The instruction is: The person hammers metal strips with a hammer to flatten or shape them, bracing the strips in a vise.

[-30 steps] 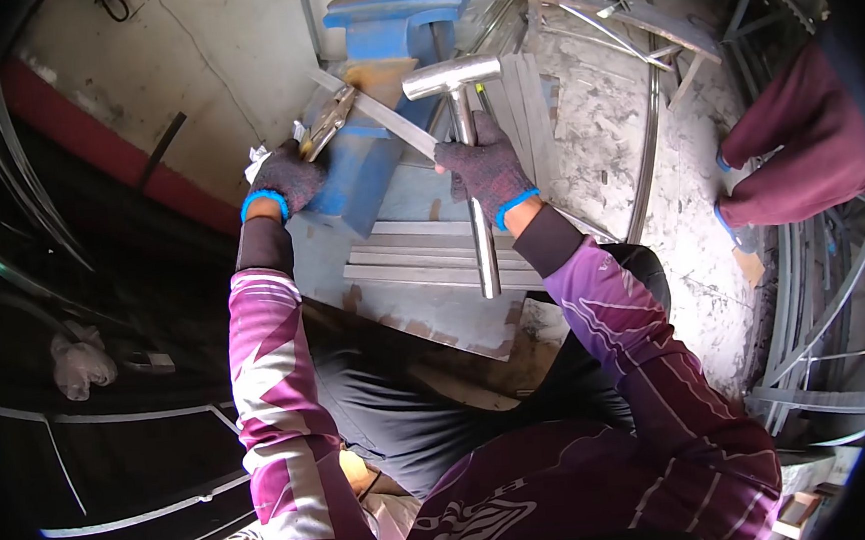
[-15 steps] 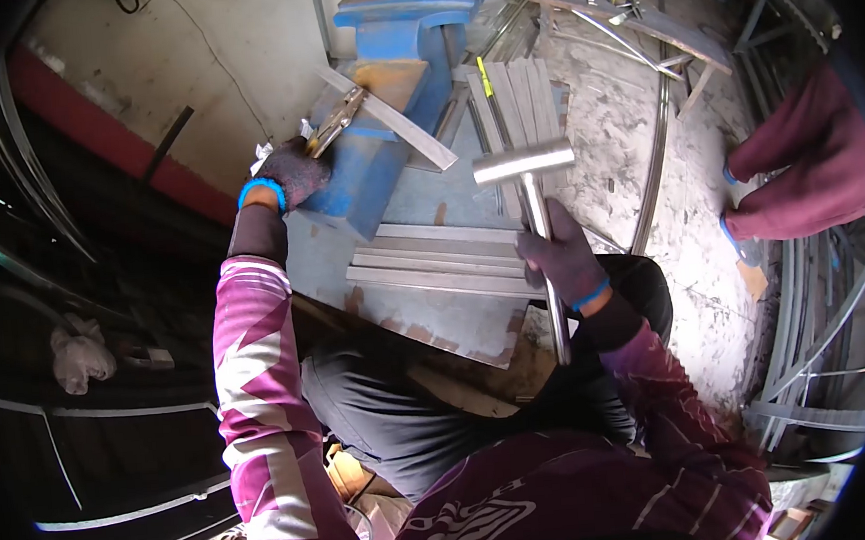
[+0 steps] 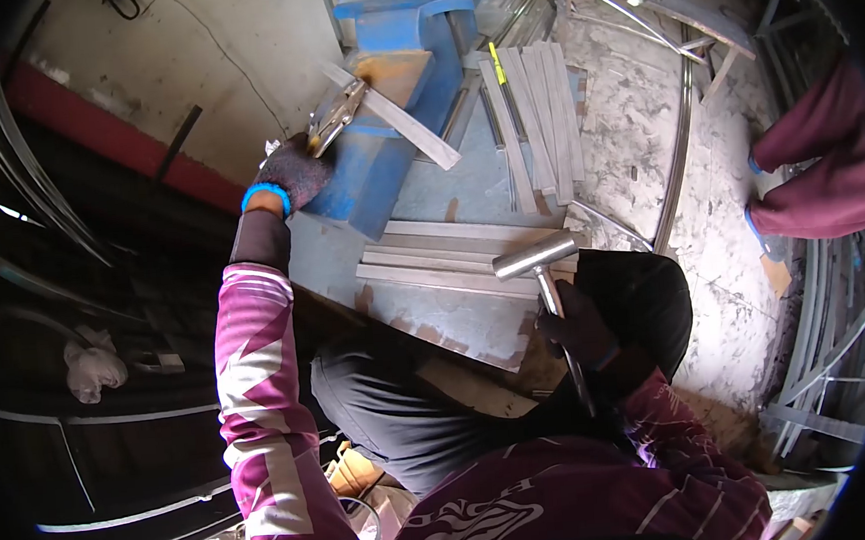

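Observation:
My gloved left hand (image 3: 295, 172) is closed around the handles of locking pliers (image 3: 339, 114). The pliers' jaws grip a flat metal strip (image 3: 411, 129), which lies slantwise over the blue vise (image 3: 361, 180). In my gloved right hand (image 3: 579, 326) is a metal hammer (image 3: 535, 257), held by its shaft, with its head above the right end of a row of flat bars (image 3: 442, 259). More flat strips (image 3: 542, 112) lie fanned out to the right of the vise, with a yellow-green marker (image 3: 497, 63) on them.
At the right edge stands another person (image 3: 821, 158), legs and feet visible. A low bench (image 3: 676, 22) with tools is at the upper right. Long metal bars (image 3: 680, 152) lie on the floor. A red-painted wall base (image 3: 91, 123) runs along the left.
The hammer has come down and toward me in my right hand, from above the fanned strips to over the lower bars. My left hand still holds the pliers. The view has shifted slightly.

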`<action>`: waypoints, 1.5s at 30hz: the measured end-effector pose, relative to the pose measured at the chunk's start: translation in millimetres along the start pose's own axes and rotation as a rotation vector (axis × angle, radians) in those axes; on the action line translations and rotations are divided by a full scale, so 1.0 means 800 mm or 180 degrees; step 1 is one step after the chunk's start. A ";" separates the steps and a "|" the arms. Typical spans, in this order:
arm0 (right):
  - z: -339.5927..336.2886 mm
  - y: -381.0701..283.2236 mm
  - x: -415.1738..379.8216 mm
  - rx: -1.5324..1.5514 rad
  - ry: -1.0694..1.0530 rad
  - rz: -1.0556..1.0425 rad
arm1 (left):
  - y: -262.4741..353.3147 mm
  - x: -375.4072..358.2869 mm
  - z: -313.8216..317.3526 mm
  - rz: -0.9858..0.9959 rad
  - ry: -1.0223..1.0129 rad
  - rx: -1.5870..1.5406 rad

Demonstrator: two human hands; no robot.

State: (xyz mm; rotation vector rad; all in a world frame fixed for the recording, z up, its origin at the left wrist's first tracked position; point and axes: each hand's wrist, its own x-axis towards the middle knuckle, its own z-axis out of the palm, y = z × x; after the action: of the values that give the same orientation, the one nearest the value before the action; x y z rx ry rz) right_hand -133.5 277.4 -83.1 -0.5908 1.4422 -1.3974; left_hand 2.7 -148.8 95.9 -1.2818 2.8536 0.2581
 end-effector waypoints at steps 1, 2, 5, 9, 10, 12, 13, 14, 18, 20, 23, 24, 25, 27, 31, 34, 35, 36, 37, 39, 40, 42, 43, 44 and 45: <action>-0.001 0.002 0.001 -0.0091 -0.0051 -0.0003 | 0.000 0.000 -0.001 0.0007 -0.0002 0.0004; -0.001 0.004 0.001 -0.0088 -0.0042 -0.0002 | 0.000 -0.001 -0.001 0.0087 0.0016 -0.0101; -0.002 0.007 0.001 -0.0021 -0.0019 -0.0023 | 0.008 -0.008 -0.006 0.0157 0.0031 -0.0255; -0.004 0.016 0.005 -0.0020 -0.0043 -0.0062 | 0.002 -0.006 -0.003 0.0135 0.0051 -0.0361; -0.005 0.017 0.006 -0.0092 -0.0041 -0.0079 | -0.001 -0.004 -0.001 0.0136 0.0057 -0.0366; -0.005 0.014 0.005 -0.0117 -0.0038 -0.0067 | -0.005 0.000 0.003 0.0092 0.0047 -0.0389; -0.004 0.011 0.004 -0.0135 -0.0037 -0.0051 | -0.006 0.002 0.004 0.0096 0.0050 -0.0394; -0.003 0.008 0.003 -0.0139 -0.0034 -0.0053 | -0.009 0.003 0.006 0.0099 0.0061 -0.0392; -0.003 0.006 0.002 -0.0032 -0.0066 -0.0007 | -0.010 0.009 0.010 0.0001 0.0076 -0.0258; -0.003 0.008 0.003 -0.0010 -0.0095 -0.0020 | -0.013 0.010 0.012 0.0035 0.0095 -0.0232; -0.003 0.008 0.002 0.0061 -0.0079 0.0024 | -0.012 0.010 0.012 0.0085 0.0101 -0.0216; -0.002 0.008 0.002 0.0102 -0.0092 -0.0002 | -0.011 0.010 0.011 0.0098 0.0093 -0.0226; -0.002 0.008 0.002 0.0143 -0.0105 -0.0029 | -0.011 0.009 0.011 0.0099 0.0093 -0.0228; -0.002 0.006 0.002 0.0104 -0.0080 0.0006 | -0.010 0.008 0.010 0.0049 0.0093 -0.0293; -0.001 0.000 0.001 -0.0134 0.0007 0.0052 | -0.004 0.010 0.004 0.0028 0.0013 -0.0135; -0.006 -0.024 0.003 -0.0187 0.0107 -0.0065 | 0.004 0.008 -0.005 -0.0116 0.0012 -0.0002; -0.008 -0.045 0.001 -0.0222 0.0108 -0.0049 | 0.005 0.008 -0.009 -0.0108 0.0008 0.0000; -0.008 -0.086 0.000 -0.0446 0.0252 -0.0018 | 0.006 0.006 -0.012 -0.0100 -0.0003 -0.0003; -0.011 -0.122 0.007 -0.0682 0.0396 -0.0004 | 0.009 0.004 -0.016 -0.0109 0.0002 -0.0054; -0.036 -0.169 0.035 -0.1698 0.0321 -0.1055 | 0.015 0.003 -0.025 -0.0161 0.0051 0.0091; -0.033 -0.208 0.044 -0.2013 0.0335 -0.1400 | 0.014 0.003 -0.026 -0.0093 0.0093 0.0153; -0.015 -0.283 0.067 -0.2751 0.0375 -0.2020 | 0.015 0.005 -0.027 -0.0128 0.0106 0.0187; -0.005 -0.309 0.084 -0.3175 0.0407 -0.2300 | 0.014 0.006 -0.029 -0.0162 0.0109 0.0273; 0.004 -0.330 0.105 -0.3294 0.0280 -0.2365 | 0.012 0.008 -0.028 -0.0206 0.0064 0.0322; 0.015 -0.350 0.126 -0.3411 0.0151 -0.2436 | 0.014 0.006 -0.032 -0.0216 0.0084 0.0294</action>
State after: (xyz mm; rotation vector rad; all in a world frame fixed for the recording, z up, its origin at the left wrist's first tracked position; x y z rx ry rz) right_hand -241.6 124.8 148.5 -1.9478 2.0747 -1.0424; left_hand -7.3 -148.5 122.2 -1.3709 2.8001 0.1083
